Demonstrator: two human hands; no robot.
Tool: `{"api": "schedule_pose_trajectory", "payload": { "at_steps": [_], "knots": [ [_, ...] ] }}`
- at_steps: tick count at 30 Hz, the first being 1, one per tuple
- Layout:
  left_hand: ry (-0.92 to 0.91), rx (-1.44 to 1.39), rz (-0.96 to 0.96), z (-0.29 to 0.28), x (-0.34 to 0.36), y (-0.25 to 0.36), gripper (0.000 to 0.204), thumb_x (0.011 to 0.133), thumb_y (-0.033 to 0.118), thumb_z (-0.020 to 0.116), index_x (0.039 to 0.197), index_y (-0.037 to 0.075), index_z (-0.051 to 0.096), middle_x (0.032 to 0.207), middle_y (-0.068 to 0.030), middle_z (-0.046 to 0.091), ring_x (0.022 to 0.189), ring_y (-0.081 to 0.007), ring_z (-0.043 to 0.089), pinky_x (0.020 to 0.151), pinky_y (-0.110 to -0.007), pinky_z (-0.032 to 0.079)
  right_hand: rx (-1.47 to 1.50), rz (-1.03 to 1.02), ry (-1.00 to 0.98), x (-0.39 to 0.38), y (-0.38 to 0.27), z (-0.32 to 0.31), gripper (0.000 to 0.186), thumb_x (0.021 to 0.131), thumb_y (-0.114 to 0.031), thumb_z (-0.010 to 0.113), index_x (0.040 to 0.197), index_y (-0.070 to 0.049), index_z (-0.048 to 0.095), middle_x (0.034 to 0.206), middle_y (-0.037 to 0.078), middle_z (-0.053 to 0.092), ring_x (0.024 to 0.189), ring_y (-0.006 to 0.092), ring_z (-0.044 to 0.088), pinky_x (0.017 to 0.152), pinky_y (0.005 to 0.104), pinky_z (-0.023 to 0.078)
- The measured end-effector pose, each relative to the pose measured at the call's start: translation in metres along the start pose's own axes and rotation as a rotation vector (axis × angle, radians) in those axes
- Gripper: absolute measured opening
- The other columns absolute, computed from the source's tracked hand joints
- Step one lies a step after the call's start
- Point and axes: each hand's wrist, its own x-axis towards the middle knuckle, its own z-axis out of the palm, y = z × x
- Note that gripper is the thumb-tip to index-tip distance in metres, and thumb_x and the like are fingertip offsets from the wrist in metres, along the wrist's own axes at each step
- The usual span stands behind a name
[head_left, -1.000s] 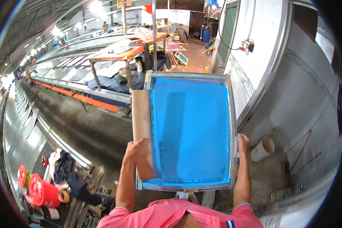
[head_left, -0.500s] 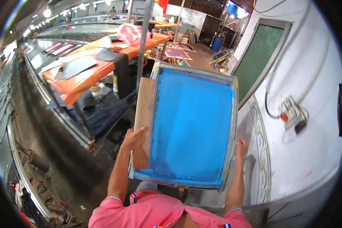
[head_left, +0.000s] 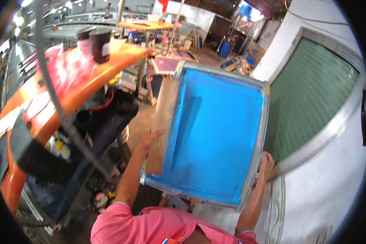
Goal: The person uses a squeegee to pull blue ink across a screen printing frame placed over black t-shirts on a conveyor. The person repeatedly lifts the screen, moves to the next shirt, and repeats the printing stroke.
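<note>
In front of my chest I carry a framed screen (head_left: pixel 215 134) with a bright blue surface and a pale metal border. A wooden board (head_left: pixel 162 110) lies along its left side. My left hand (head_left: pixel 149 139) grips the board and that side of the frame, thumb and fingers partly blurred. My right hand (head_left: pixel 266 164) is closed on the frame's right edge, near its lower half. Both forearms come up from the lower edge.
An orange-topped table (head_left: pixel 120 55) stands close on my left with pink plastic (head_left: pixel 71 67), dark containers (head_left: pixel 99 44) and a metal post (head_left: pixel 53 93). A green door (head_left: pixel 309 97) is close on my right. Ahead are leaning screens (head_left: pixel 164 65), a blue barrel (head_left: pixel 224 49) and distant people (head_left: pixel 107 11).
I have moved forward with the screen: the orange table is now nearer on the left, and the green door has grown from a narrow strip to fill much of the right side.
</note>
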Motion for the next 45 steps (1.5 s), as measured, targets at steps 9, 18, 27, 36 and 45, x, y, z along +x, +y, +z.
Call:
{"api": "schedule_pose_trajectory", "payload": {
  "at_steps": [9,18,27,36,45],
  "knots": [
    [0.184,-0.196,0.001,-0.017,0.249,-0.004,0.044,0.09,0.024,0.077,0.118,-0.006,0.064,0.101,-0.0135,0.071,0.085,-0.0232,0.072,0.068,-0.037,0.061,0.035,-0.027,-0.211,0.24,0.024,0.253,0.021,0.094,-0.024,0.066,0.1,-0.004,0.072,0.06,-0.008,0.045,0.046,0.0026,0.035,0.04,0.0235,0.023],
    [0.383,-0.305,0.269,-0.111,0.481,0.005,0.05,0.09,0.026,0.078,0.121,-0.01,0.062,0.109,-0.013,0.07,0.091,-0.0212,0.07,0.079,-0.038,0.06,0.2,-0.13,-0.411,0.39,-0.02,0.538,0.021,0.101,-0.019,0.06,0.11,-0.004,0.07,0.055,-0.008,0.039,0.041,0.002,0.029,0.037,0.0223,0.019],
    [0.687,-0.446,0.555,-0.236,0.572,0.027,0.046,0.091,0.026,0.074,0.123,-0.004,0.062,0.11,-0.0136,0.071,0.095,-0.0238,0.071,0.083,-0.041,0.06,0.575,-0.178,-0.874,0.433,-0.109,0.818,0.027,0.101,-0.017,0.058,0.121,0.001,0.065,0.062,-0.005,0.047,0.045,0.001,0.033,0.04,0.02,0.022],
    [0.886,-0.307,0.486,-0.283,0.6,0.036,0.049,0.094,0.03,0.07,0.125,-0.005,0.06,0.109,-0.0158,0.071,0.092,-0.0265,0.072,0.081,-0.043,0.061,0.727,0.143,-1.116,0.445,-0.084,0.922,0.042,0.096,-0.019,0.063,0.13,0.005,0.059,0.072,0.001,0.057,0.053,0.0035,0.043,0.046,0.018,0.029],
    [0.791,-0.318,0.582,-0.258,0.619,0.067,0.049,0.089,0.028,0.076,0.119,-0.007,0.061,0.104,-0.0172,0.07,0.085,-0.0268,0.072,0.075,-0.042,0.061,0.803,0.03,-1.112,0.456,-0.092,0.887,0.043,0.097,-0.022,0.063,0.13,0.005,0.058,0.073,0.0,0.054,0.052,0.0025,0.042,0.044,0.0179,0.028]
  ]
}}
